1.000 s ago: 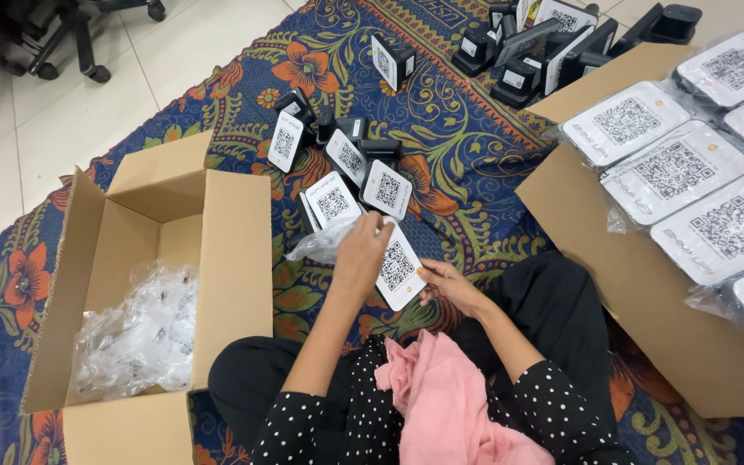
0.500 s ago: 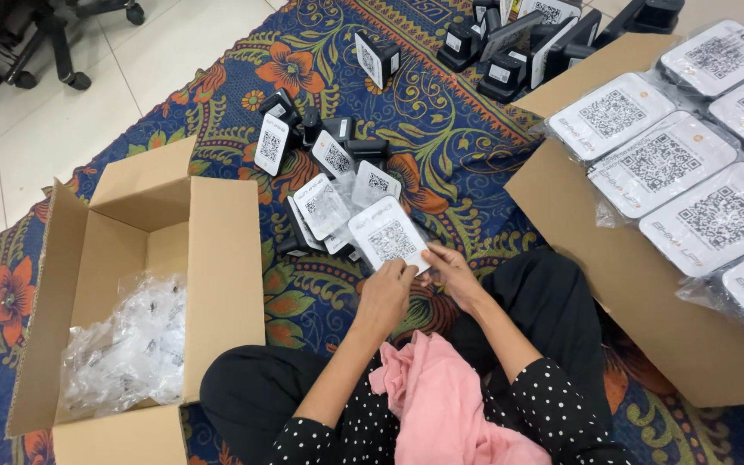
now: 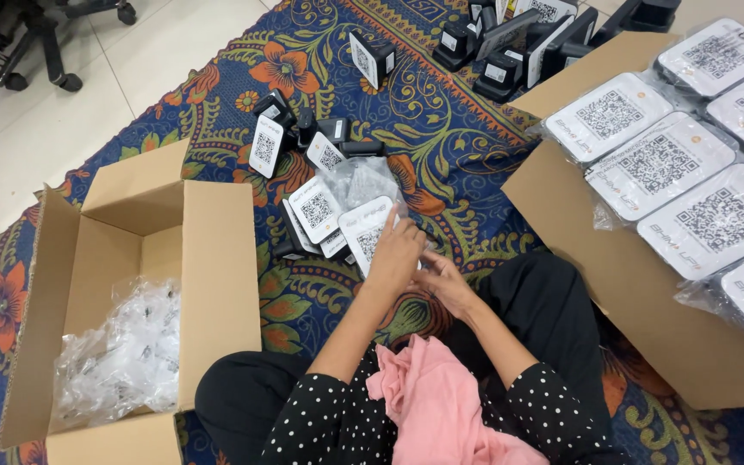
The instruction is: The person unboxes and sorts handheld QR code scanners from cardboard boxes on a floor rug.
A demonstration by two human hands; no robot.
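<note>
I sit cross-legged on a patterned carpet (image 3: 441, 129). My left hand (image 3: 393, 254) grips the lower right edge of a white card with a black square code (image 3: 365, 232). My right hand (image 3: 441, 280) sits just right of it, fingers curled against the card's underside; what it holds is hidden. Two similar white code cards on black stands (image 3: 316, 209) lean just left of the held one, and another (image 3: 266, 146) stands farther back.
An open cardboard box (image 3: 208, 250) with clear plastic bags (image 3: 122, 353) is at my left. A flat cardboard sheet (image 3: 579, 232) at my right carries bagged white code plates (image 3: 660, 164). More black stands (image 3: 497, 56) are at the back. Office chair wheels (image 3: 40, 52) stand on tiles.
The card came down from in front of me toward the carpet beside the leaning cards. My left hand moved from under it to its right edge.
</note>
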